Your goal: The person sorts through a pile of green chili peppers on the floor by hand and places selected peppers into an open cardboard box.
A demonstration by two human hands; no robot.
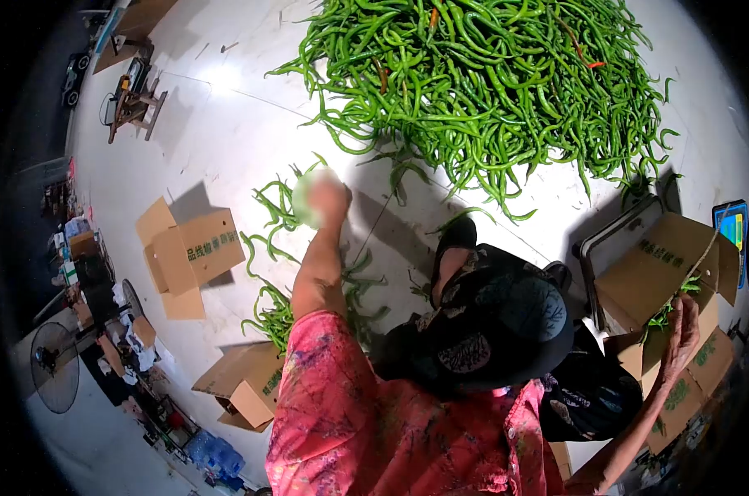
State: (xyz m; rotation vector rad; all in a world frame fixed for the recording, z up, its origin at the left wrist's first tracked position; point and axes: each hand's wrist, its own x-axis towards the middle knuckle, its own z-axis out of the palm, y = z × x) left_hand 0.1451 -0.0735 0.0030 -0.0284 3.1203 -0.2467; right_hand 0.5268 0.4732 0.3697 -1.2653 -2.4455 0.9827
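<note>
My left hand [329,198] reaches out over a small loose group of green chili peppers [275,207] on the floor. Its fingers are lost in a blur, so their grip cannot be made out. At the far right, my right hand [682,331] is at the opening of a cardboard box [643,277], its fingers closed about green chili peppers [662,317] at the box's mouth. How many it holds is hidden. A large heap of green chili peppers [490,91] spreads over the floor ahead, with a few red ones among them.
An open cardboard box [191,252] stands at left, another [246,384] nearer my left side. More chili peppers [268,314] lie between them. A wooden stool [135,107], a fan [54,366] and water bottles [213,455] are farther left. A blue-framed screen [731,236] stands beyond the right box.
</note>
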